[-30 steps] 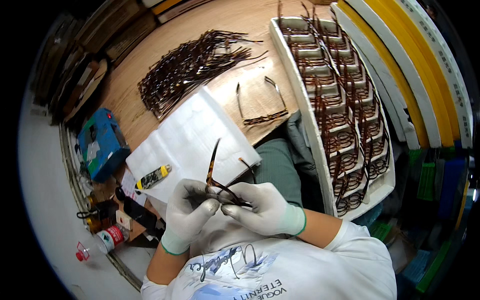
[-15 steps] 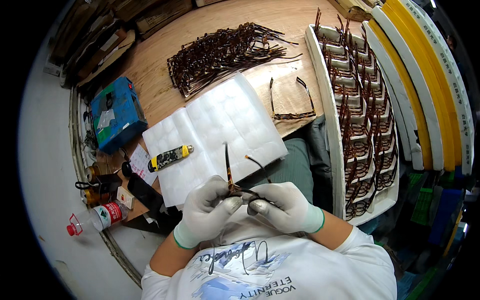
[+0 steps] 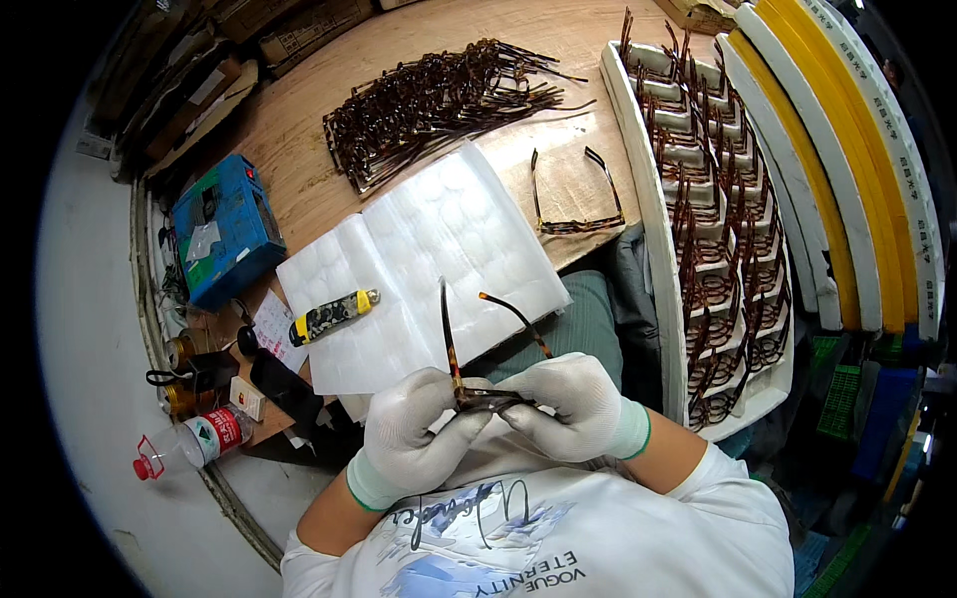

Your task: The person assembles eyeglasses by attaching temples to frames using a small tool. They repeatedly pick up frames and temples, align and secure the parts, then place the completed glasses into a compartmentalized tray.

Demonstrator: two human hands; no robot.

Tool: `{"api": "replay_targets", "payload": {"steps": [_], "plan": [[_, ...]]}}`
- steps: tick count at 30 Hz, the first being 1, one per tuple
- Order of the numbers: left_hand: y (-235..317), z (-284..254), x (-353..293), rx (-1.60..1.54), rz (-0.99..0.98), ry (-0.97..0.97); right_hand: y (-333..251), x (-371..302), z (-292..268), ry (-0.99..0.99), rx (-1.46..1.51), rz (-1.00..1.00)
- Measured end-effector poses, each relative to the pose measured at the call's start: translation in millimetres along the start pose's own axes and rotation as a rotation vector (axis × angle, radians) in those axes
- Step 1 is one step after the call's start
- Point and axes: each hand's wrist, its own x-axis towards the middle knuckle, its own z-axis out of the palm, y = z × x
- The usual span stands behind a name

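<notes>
Both my hands wear white gloves with green cuffs and meet low in front of my chest. Between them is a dark tortoiseshell eyeglass frame (image 3: 488,399), its two temples pointing away from me. My left hand (image 3: 417,429) grips the frame's left end, thumb on the front. My right hand (image 3: 570,407) pinches its right side, covering part of the rim. Beyond them lies a white padded sheet (image 3: 419,254) with a yellow-and-black utility knife (image 3: 335,317) on it. Another eyeglass frame (image 3: 580,225) rests with temples spread on the table, right of the sheet.
A heap of tortoiseshell frames (image 3: 429,110) covers the table's far part. At right stands a white slotted tray (image 3: 648,189) filled with frames, beside stacked white and yellow trays (image 3: 847,149). To the left are a blue box (image 3: 227,231), a dark phone-like object (image 3: 289,387) and a plastic bottle (image 3: 204,437).
The frame in my hands has tilted, so more of its right temple shows. My right hand has risen slightly, and the whole view has shifted a little.
</notes>
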Motion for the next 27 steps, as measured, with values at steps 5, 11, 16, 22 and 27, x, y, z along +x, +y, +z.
{"api": "replay_targets", "payload": {"steps": [5, 11, 16, 22, 27], "plan": [[1, 10, 6, 0.097, -0.045, 0.053, 6, 0, -3, 0.025, -0.108, -0.02], [-9, -9, 38, 0.149, 0.185, -0.087, -5, 13, -22, -0.198, -0.174, 0.098], [-14, 8, 70, 0.331, 0.282, -0.109, 20, 20, -35, 0.008, -0.39, 0.082], [-41, 3, 51, 0.105, 0.039, -0.126, 134, 12, -88, 0.223, -1.14, 0.182], [-48, -2, 30, 0.146, -0.049, -0.118, 200, 37, -89, 0.189, -1.377, 0.194]]}}
